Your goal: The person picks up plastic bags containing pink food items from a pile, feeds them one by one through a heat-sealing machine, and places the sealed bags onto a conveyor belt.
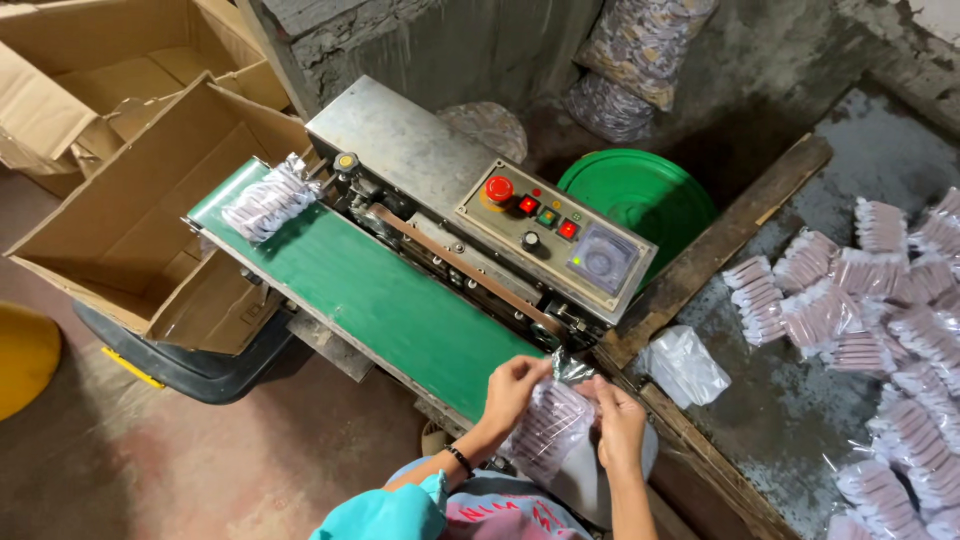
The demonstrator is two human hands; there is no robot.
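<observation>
Brown cardboard box [130, 215] stands open at far left, just past the end of the green conveyor belt [380, 300]. Steel sealing machine [470, 195] runs along the belt's far side, red knob and lit buttons on its panel. Right worktop [800, 400] carries a heap of filled clear packets [890, 300]. One sealed packet [268, 200] lies at the belt's far-left end. Near the belt's right end, left hand [512, 385] and right hand [618, 420] hold a clear packet of pink sticks [550, 425], each grip pinching its top corners.
</observation>
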